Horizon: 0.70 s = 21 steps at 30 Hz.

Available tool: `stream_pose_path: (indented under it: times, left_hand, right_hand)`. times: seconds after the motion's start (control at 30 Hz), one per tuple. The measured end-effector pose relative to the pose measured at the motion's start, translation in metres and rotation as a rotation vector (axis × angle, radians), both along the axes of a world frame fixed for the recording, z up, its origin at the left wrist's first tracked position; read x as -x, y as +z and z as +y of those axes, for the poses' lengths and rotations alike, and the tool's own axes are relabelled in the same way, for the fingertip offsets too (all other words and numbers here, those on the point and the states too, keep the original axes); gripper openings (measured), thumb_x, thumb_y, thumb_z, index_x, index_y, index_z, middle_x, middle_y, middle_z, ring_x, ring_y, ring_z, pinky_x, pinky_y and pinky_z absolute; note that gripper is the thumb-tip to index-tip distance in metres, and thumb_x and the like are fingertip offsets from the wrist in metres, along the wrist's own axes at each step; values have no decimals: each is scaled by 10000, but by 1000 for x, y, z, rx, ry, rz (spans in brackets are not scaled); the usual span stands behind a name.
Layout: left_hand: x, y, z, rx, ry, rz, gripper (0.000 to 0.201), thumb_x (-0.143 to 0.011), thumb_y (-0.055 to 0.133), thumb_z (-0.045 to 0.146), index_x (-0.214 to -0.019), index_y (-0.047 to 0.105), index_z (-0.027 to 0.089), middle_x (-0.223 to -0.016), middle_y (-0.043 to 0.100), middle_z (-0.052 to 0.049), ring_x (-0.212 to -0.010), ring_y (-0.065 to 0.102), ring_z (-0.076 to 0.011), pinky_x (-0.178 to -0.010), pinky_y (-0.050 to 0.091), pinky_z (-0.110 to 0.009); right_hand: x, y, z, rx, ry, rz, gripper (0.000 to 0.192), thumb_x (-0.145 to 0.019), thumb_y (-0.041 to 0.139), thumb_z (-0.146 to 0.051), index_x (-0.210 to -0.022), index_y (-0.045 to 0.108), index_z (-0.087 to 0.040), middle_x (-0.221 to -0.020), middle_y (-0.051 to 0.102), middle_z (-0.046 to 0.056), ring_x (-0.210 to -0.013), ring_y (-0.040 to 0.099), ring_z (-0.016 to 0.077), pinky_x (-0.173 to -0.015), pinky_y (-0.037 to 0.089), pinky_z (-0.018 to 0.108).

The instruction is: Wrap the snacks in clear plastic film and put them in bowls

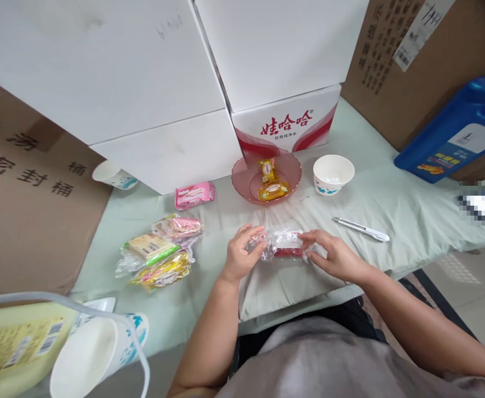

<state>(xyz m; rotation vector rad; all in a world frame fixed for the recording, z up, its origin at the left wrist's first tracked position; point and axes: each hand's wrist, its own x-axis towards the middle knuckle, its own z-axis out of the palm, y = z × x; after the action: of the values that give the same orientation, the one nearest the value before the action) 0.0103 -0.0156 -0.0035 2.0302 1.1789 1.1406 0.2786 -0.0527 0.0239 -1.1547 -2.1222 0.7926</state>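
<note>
Far off to the left of the left hand, at the near edge of the view, a white paper cup with blue print lies on its side beside a yellow-labelled plastic container. Closer in, just left of that hand, a loose pile of clear-wrapped snack packets in pink, green and yellow rests on the pale green cloth of the table, and beyond the pile sits a small pink wrapped packet.

The left hand is closed on the left end of a small clear plastic snack packet with a red-and-white label, fingers curled over the crinkled wrapper. The packet sits directly between the two hands, low over the cloth near the table's front edge (whether it touches the cloth cannot be told). The right hand pinches the packet's right end with thumb and fingertips.

Beyond the hands stands a shallow pink translucent plastic bowl holding two yellow wrapped sweets. Beyond the right hand is a white paper bowl with blue print, and just to its right lies a slim white utility knife. Far right, a large blue plastic jug leans against a brown cardboard box.
</note>
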Motion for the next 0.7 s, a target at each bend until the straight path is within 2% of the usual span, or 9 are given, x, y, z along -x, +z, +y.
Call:
stream_pose_path:
  times: [0.1,0.17,0.3,0.37,0.4,0.5,0.57,0.6,0.7]
  left_hand:
    - [19,11,-1,212,-213,-211,535,-881,472,650,-955,700,171,-583,636,-16,-578,645,-185,-656,544,-351]
    - [23,17,-2,210,-281,-245,571,-893,422,667,-868,705,172,-549,623,-20,-545,629,-177,-616,531,-337]
    - [10,21,-4,110,-276,92,228,-911,574,344,-790,707,205,-679,692,-28,-662,654,-162,-697,537,-322]
    - [1,18,-5,27,-270,264,102,-866,619,236,-847,718,222,-897,730,-54,-877,682,-196,-833,544,-372]
    - [-3,16,-5,-11,-258,334,115,-837,646,216,-925,719,230,-1067,712,-75,-1043,653,-232,-925,519,-421]
    - [-10,10,-6,-31,-194,510,566,-730,757,238,-1271,591,248,-1492,430,-124,-1396,369,-343,-1082,385,-555]
    - [-13,6,-8,-11,-183,565,781,-699,786,263,-1406,454,254,-1555,324,-138,-1432,293,-363,-1091,362,-573]
    - [-15,5,-9,-19,-193,560,791,-709,777,263,-1420,430,256,-1541,350,-138,-1424,314,-354,-1088,369,-562]
    - [-22,1,-11,-123,-206,457,517,-803,692,250,-1299,543,246,-1326,586,-112,-1280,507,-293,-1036,425,-497]
  right_hand:
    - [-1,15,-12,56,284,-14,325,-911,456,-137,-1194,594,-214,-996,701,59,-949,642,174,-859,498,335]
    - [-3,24,-20,107,391,-93,331,-886,476,-113,-1168,615,-215,-987,702,53,-917,644,169,-827,490,312]
    - [0,28,-33,167,416,-259,222,-894,508,-180,-1068,640,-222,-901,702,29,-813,656,169,-724,470,281]
    - [4,22,-35,170,353,-334,211,-923,472,-199,-1058,633,-222,-908,706,29,-765,663,163,-663,451,264]
    - [5,17,-34,166,299,-387,224,-932,452,-193,-1070,626,-220,-917,710,34,-745,668,160,-638,440,258]
    - [7,3,-30,129,68,-596,219,-943,450,-215,-1091,611,-195,-861,726,55,-692,678,178,-585,414,257]
    - [6,-3,-27,90,-103,-689,232,-952,473,-297,-1104,601,-177,-779,723,62,-653,676,197,-557,405,262]
    - [5,-4,-26,57,-182,-699,257,-957,475,-337,-1111,598,-172,-755,718,65,-639,673,204,-551,409,267]
    - [6,-1,-24,-107,-262,-571,261,-974,446,-352,-1068,617,-179,-808,713,84,-717,673,217,-620,469,298]
